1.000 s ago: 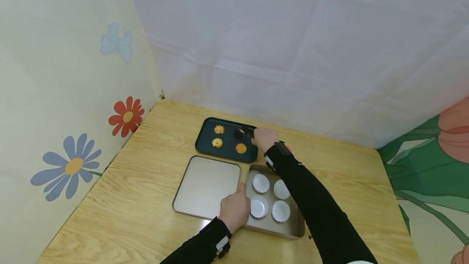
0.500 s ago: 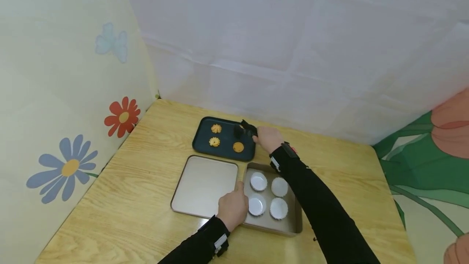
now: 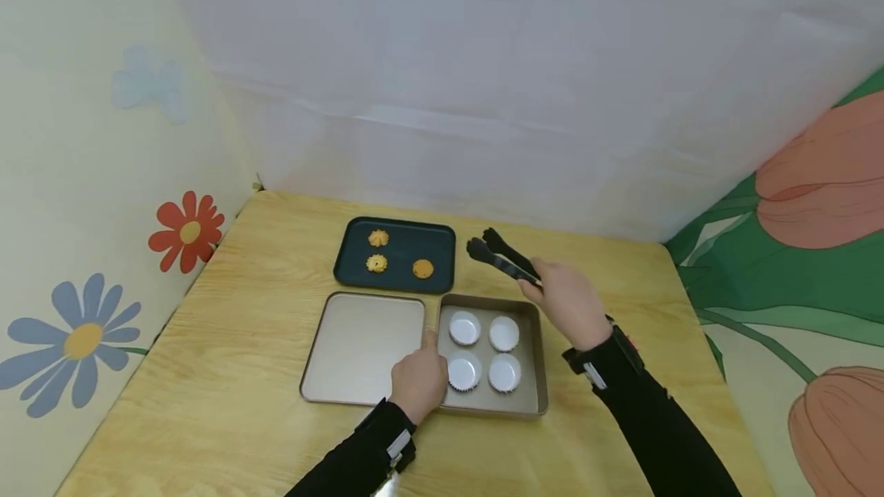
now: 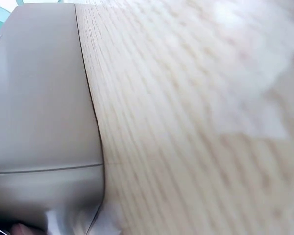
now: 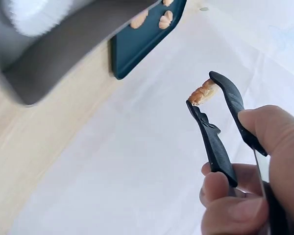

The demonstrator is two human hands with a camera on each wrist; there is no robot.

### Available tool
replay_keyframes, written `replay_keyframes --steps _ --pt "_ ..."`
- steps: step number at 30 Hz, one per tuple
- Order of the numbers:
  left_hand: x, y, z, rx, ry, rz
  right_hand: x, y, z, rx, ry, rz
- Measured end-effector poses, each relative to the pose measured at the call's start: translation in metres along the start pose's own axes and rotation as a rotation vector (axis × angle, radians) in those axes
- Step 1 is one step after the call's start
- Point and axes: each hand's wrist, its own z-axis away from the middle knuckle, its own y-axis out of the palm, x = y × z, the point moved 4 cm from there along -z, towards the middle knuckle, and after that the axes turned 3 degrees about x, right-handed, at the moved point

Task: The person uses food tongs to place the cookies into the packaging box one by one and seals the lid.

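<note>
In the head view my right hand [image 3: 572, 305] grips black-tipped tongs [image 3: 512, 268] above the back right of a square metal baking pan [image 3: 529, 351]. A small golden cookie [image 5: 204, 93] is pinched between the tong tips in the right wrist view; the head view barely shows it. Several white paper baking cups [image 3: 464, 328] stand inside the pan, with nothing visible in them. My left hand [image 3: 420, 380] holds the pan's left side near its front corner, a finger lying along the rim. Only fingertips [image 4: 24, 229] show at the bottom of the left wrist view.
Behind the pan lies a dark tray [image 3: 400, 232] with 3 cookies [image 3: 423, 268] on it. A flat metal lid [image 3: 362, 347] lies left of the pan, beside my left hand. A white cloth [image 3: 428, 98] hangs behind the wooden table [image 3: 228, 374].
My right hand has lifted the tongs off the dark tray and drawn them right and nearer, carrying a cookie. My left hand keeps its place at the pan. The head view has shifted.
</note>
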Motion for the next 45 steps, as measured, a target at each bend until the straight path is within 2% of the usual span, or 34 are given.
replay_keyframes --steps 5,10,15,22,35,45 --pt "0.006 -0.005 -0.003 0.007 -0.004 0.01 -0.004 0.005 0.046 -0.028 -0.004 0.104" --pt "0.008 -0.005 -0.005 0.018 -0.008 0.007 -0.005 0.025 0.074 0.079 0.034 0.197" --pt "0.003 0.0 -0.004 0.013 0.02 0.019 -0.008 0.04 0.092 0.164 0.084 0.223" --pt "0.003 -0.001 -0.003 0.012 0.025 0.013 -0.005 0.047 0.094 0.151 0.058 0.257" --pt "0.001 -0.002 -0.004 0.014 0.028 0.017 0.003 0.044 0.092 0.09 0.016 0.325" --pt "0.001 -0.003 -0.003 0.012 0.033 0.016 0.002 0.034 0.091 0.131 0.002 0.34"
